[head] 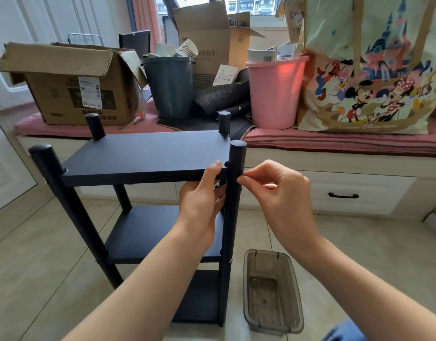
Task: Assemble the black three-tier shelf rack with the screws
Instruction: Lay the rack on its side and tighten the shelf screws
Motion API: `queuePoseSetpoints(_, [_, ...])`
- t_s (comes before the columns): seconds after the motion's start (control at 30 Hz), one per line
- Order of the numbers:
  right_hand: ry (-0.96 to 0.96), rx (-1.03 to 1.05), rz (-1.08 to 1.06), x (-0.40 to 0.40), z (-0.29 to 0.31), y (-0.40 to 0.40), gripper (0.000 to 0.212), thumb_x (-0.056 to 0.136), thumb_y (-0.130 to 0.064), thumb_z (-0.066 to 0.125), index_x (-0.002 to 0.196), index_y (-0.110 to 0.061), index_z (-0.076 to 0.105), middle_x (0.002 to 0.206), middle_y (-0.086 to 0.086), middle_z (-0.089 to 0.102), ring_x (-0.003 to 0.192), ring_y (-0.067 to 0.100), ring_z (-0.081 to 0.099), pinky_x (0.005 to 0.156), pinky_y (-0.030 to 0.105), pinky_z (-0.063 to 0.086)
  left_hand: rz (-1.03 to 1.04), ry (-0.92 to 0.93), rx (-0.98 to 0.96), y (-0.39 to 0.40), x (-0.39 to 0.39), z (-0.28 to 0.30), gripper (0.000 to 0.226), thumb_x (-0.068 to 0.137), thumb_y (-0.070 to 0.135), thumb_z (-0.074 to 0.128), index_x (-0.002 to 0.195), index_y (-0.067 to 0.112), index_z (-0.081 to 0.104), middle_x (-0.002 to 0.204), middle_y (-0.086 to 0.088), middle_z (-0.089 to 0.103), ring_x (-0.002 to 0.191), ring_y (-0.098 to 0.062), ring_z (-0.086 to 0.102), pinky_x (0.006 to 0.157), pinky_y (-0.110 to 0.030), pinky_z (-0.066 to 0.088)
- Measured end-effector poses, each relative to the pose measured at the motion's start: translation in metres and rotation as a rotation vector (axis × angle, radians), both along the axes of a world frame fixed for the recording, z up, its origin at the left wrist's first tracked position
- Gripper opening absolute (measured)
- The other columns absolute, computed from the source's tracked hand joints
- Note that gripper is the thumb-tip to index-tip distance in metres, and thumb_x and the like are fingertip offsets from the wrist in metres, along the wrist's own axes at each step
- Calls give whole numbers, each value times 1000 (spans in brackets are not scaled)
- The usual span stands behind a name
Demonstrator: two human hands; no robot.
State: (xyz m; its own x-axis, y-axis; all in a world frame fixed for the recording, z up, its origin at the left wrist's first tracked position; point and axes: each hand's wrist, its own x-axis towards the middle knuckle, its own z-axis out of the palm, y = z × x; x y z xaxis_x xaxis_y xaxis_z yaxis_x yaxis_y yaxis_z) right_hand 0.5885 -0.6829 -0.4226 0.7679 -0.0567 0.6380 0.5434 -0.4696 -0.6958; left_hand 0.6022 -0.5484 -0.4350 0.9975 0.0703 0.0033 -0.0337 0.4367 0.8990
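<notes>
This is a room in a home, used partly for storage. A window seat with a pink cushion runs across the middle of the frame, with white drawers under it, pink curtains at the upper left and apartment blocks visible through the window at the top. On the cushion stand open cardboard boxes, a grey bin, a pink bin and a cartoon tote bag, and the floor is beige tile.
</notes>
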Motion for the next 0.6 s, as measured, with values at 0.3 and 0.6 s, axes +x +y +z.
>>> queuePoseSetpoints(0.3, [15, -9, -18, 1, 0, 2, 12, 84, -21, 77, 89, -11, 74, 77, -9, 72, 74, 2, 68, 68, 11, 51, 4, -9, 6, 0, 0, 0, 25, 97, 34, 60, 105, 13, 69, 103, -5, 77, 95, -22, 74, 88, -37, 55])
queuePoseSetpoints(0.6, [24, 28, -28, -1, 1, 3, 13, 82, -21, 80, 88, -13, 71, 75, -11, 71, 72, 0, 68, 67, 10, 51, -2, -18, 26, -2, -1, 2, 27, 100, 32, 56, 108, 10, 70, 102, -4, 77, 92, -20, 75, 89, -37, 54])
